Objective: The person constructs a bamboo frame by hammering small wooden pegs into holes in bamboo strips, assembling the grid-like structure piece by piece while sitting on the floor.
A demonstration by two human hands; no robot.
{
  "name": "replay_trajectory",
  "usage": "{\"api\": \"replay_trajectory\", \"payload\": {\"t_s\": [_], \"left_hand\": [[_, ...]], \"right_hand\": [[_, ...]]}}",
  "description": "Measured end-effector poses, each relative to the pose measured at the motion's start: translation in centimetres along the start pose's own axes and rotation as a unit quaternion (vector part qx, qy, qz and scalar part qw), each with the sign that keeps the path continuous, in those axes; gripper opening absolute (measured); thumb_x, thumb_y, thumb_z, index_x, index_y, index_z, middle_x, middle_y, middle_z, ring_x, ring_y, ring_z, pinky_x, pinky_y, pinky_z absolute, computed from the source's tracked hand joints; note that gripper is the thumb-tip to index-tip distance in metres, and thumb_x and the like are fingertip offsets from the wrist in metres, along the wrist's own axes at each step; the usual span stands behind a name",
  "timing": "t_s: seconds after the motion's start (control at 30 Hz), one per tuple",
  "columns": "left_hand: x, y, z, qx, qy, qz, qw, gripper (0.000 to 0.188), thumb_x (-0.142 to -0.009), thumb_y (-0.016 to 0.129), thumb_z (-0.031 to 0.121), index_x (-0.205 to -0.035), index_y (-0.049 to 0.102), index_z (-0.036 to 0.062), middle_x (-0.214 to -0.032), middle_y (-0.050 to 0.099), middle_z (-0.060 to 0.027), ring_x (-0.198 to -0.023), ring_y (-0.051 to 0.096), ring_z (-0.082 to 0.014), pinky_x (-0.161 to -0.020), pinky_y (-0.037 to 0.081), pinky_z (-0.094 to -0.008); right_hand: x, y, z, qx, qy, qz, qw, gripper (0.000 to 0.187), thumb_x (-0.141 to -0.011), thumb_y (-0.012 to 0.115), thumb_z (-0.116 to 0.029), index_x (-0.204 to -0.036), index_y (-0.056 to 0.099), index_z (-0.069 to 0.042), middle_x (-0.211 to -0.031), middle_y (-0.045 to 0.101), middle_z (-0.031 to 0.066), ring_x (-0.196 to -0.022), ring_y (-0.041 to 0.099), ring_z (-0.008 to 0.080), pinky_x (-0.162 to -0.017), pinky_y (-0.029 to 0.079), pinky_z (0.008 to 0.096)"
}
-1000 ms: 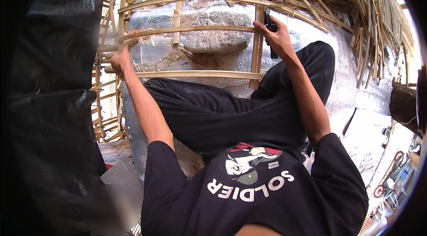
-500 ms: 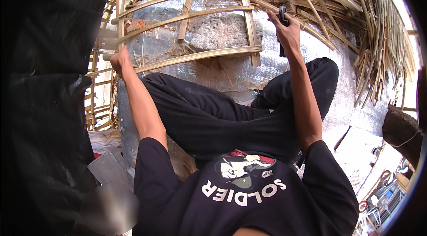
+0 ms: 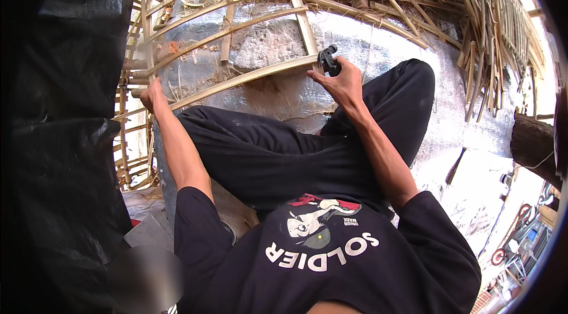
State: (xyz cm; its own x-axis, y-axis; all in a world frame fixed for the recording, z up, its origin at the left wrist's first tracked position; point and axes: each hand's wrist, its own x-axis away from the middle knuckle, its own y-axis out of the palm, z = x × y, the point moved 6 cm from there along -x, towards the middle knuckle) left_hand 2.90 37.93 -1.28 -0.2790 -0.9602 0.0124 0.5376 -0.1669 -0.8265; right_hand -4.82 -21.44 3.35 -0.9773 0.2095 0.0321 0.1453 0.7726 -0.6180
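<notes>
A lattice frame of pale bamboo strips (image 3: pixel 245 79) lies before me, its slats running left to right across upright strips. At its near left corner, my left hand (image 3: pixel 154 96) is closed around the edge. My right hand (image 3: pixel 344 84) is at the near right corner, closed on a black hand tool (image 3: pixel 329 60) whose exact kind I cannot make out. The tool's head sits against the end of the nearest slat, where it meets the right upright. My right thumb also reaches that corner. The fingers behind the tool are partly hidden.
Under the frame, a rough grey stone block (image 3: pixel 269 44) sits on silvery sheeting (image 3: pixel 384 39). Bundled bamboo strips (image 3: pixel 482 53) lean at the upper right. More latticework (image 3: pixel 131 136) stands on the left beside black sheeting (image 3: pixel 65 136). A dark log (image 3: pixel 532 145) is at the right.
My right hand has moved left and nearer to me, bringing the black tool from beside the frame onto its near right corner. The left hand keeps its grip on the frame.
</notes>
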Motion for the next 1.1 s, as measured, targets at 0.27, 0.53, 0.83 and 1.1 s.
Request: {"api": "replay_trajectory", "payload": {"t_s": [0.27, 0.53, 0.83, 1.1], "left_hand": [[-1.3, 0.3, -0.4, 0.034, 0.011, 0.013, 0.999, 0.057, -0.059, 0.087, 0.048, -0.088, 0.076, -0.0007, -0.096, 0.075, -0.0174, -0.089, 0.072, -0.0339, -0.085, 0.054, -0.0428], [0.3, -0.6, 1.2, 0.134, 0.005, -0.029, 0.991, 0.059, -0.063, 0.087, 0.046, -0.093, 0.076, -0.0038, -0.100, 0.075, -0.0169, -0.092, 0.071, -0.0335, -0.087, 0.053, -0.0416], [2.0, -0.2, 4.4, 0.323, 0.007, -0.025, 0.946, 0.062, -0.067, 0.086, 0.036, -0.101, 0.071, -0.0138, -0.104, 0.072, -0.0190, -0.091, 0.067, -0.0276, -0.085, 0.053, -0.0402], [7.5, -0.7, 9.5, 0.443, 0.006, -0.121, 0.888, 0.048, -0.071, 0.085, 0.029, -0.101, 0.073, -0.0065, -0.101, 0.072, -0.0129, -0.086, 0.067, -0.0231, -0.079, 0.055, -0.0368]], "right_hand": [[-0.4, -0.3, -0.8, -0.079, -0.038, 0.048, 0.995, 0.039, -0.073, 0.088, -0.027, -0.087, 0.070, 0.005, -0.073, 0.070, 0.0145, -0.065, 0.066, 0.0165, -0.062, 0.052, 0.0331], [-1.3, -0.6, -1.3, -0.183, -0.104, 0.118, 0.970, 0.038, -0.077, 0.089, -0.020, -0.097, 0.068, 0.004, -0.076, 0.070, 0.0053, -0.068, 0.063, 0.0090, -0.063, 0.052, 0.0252], [-4.0, -5.4, -5.9, -0.382, -0.039, 0.103, 0.917, 0.044, -0.081, 0.088, -0.033, -0.103, 0.071, 0.002, -0.071, 0.062, -0.0028, -0.062, 0.053, 0.0038, -0.056, 0.042, 0.0193], [-4.3, -10.5, -6.9, -0.370, -0.051, 0.048, 0.926, 0.036, -0.089, 0.080, -0.035, -0.093, 0.074, 0.000, -0.063, 0.058, -0.0028, -0.056, 0.050, 0.0038, -0.051, 0.037, 0.0208]]}}
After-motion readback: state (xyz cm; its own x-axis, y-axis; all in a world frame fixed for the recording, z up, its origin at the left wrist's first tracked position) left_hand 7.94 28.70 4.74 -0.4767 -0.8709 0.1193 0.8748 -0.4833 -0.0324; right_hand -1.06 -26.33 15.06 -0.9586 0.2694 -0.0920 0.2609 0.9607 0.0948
